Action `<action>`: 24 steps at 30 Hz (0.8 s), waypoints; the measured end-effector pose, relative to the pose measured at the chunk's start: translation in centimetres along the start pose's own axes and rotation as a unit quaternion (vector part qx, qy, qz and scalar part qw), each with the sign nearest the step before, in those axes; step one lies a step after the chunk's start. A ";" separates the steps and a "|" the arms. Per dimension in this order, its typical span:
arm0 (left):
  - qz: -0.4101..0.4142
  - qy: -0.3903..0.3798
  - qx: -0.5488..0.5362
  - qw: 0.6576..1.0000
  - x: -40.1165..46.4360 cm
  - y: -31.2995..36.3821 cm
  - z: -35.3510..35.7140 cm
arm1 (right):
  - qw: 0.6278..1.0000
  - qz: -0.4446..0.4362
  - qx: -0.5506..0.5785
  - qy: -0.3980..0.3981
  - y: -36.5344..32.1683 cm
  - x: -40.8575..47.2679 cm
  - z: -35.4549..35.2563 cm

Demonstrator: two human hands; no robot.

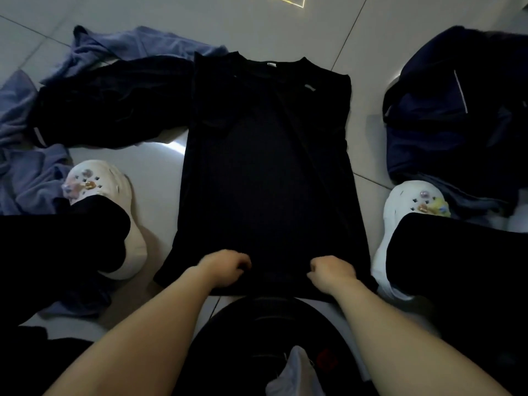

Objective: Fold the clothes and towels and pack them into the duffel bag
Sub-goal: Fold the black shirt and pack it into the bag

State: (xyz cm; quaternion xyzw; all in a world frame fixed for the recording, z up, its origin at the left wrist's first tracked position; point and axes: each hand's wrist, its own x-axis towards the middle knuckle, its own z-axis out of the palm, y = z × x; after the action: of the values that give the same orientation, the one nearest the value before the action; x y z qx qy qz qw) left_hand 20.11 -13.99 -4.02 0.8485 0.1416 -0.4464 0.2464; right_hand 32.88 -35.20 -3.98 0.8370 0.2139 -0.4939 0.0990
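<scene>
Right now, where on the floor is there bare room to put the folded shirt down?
Bare tile lies beyond the shirt's collar, and in a strip between shirt and duffel. A smaller patch sits between shirt and left shoe. The far left is crowded with blue towels and dark clothes.

Matt black cloth in the shirt (265, 167) at centre frame. Soft, nappy blue towelling (28, 172) at left. Dark navy woven fabric on the duffel bag (445, 130) at right. Glossy pale floor tiles (160, 181). Smooth white moulded plastic clogs (405, 207).
</scene>
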 end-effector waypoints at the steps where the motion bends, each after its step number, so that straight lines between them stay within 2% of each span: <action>1: 0.013 -0.045 -0.019 0.999 0.2 0.7 0.6 | 0.999 -0.029 0.015 -0.024 -0.6 -0.1 0.2; 4: 0.000 -0.103 0.027 0.994 -0.1 1.3 2.2 | 0.995 -0.025 0.040 -0.085 -1.1 -0.2 1.5; 8: -0.041 -0.170 0.071 0.982 -0.3 0.6 1.5 | 0.993 0.020 0.013 -0.112 -0.7 0.2 1.3; 10: -0.054 -0.165 0.071 0.982 -0.2 0.2 0.7 | 0.992 0.026 0.011 -0.121 -0.8 0.6 0.8; 13: -0.085 -0.051 -0.059 0.993 0.9 -0.3 -0.6 | 0.990 0.022 0.069 -0.122 -1.2 0.9 -0.6; 16: -0.097 0.079 -0.189 0.974 2.5 -0.8 -3.0 | 0.979 0.007 0.194 -0.063 -1.6 2.2 -4.0; 18: -0.103 0.141 -0.293 0.940 3.6 -0.9 -5.6 | 0.953 0.002 0.302 -0.012 -1.9 3.3 -7.3; 20: -0.112 0.203 -0.401 0.887 4.9 -1.2 -8.7 | 0.925 0.002 0.376 0.045 -1.9 4.5 -11.0; 24: -0.127 0.336 -0.480 0.800 7.7 -3.7 -15.4 | 0.863 0.004 0.485 0.140 -1.6 7.5 -18.6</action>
State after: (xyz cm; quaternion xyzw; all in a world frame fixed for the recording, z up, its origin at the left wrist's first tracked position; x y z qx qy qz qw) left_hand 33.33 -2.40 -4.11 0.6927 0.5181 -0.0351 0.5004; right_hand 49.90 -24.85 -1.30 0.8406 -0.0443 -0.4124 -0.3483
